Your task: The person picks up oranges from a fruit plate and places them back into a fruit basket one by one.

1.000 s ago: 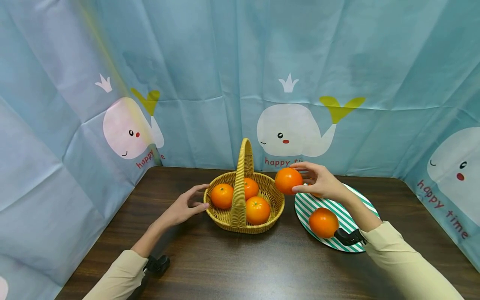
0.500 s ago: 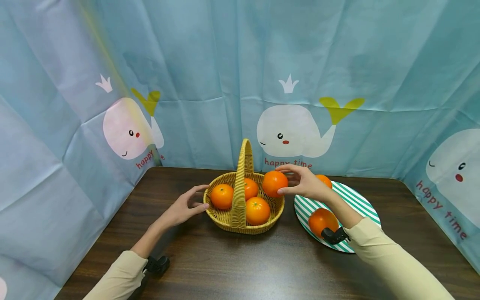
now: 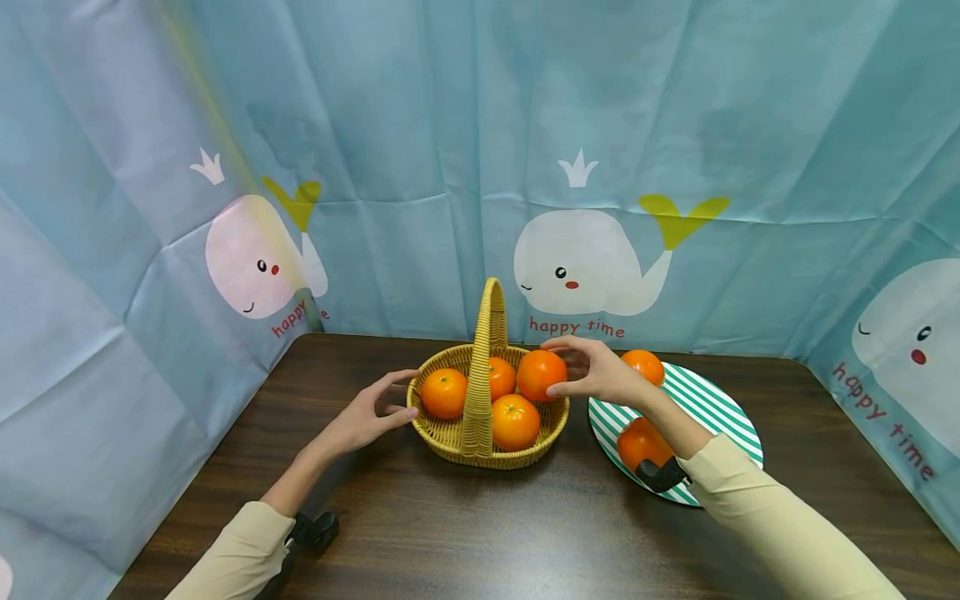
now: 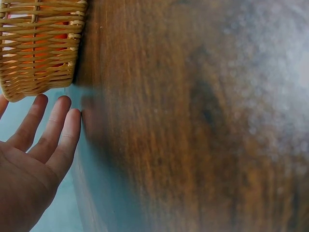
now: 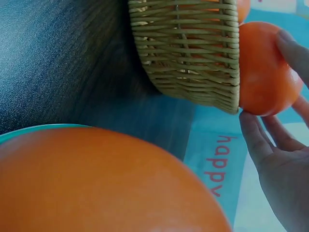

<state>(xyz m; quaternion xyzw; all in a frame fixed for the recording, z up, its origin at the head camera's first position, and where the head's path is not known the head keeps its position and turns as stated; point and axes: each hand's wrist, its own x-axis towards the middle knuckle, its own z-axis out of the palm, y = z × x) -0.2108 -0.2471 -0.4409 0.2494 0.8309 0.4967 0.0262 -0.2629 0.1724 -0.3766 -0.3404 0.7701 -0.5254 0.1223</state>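
Observation:
A yellow woven basket [image 3: 495,460] with a tall arched handle stands on the table and has three oranges in it, one left of the handle [image 3: 478,408] and two to its right. My left hand [image 3: 365,419] rests at the basket's left end, fingers fairly straight against the weave, seen also in the left wrist view. Between thumb and fingers, my right hand [image 3: 603,377] holds another orange [image 3: 540,376] over the basket's right end. In the right wrist view that orange [image 5: 266,67] shows right at the rim, partly inside it.
A green-and-white striped plate [image 3: 716,410] lies right of the basket. On it are an orange [image 3: 645,363] at the back and another [image 3: 640,443] in front, partly behind the right wrist. A whale-print curtain [image 3: 390,250] hangs behind the dark wooden table [image 3: 465,533].
My right hand has carried its orange leftward and down, from beside the basket to its right end. The back orange on the plate has come into fuller view. My left hand has stayed put.

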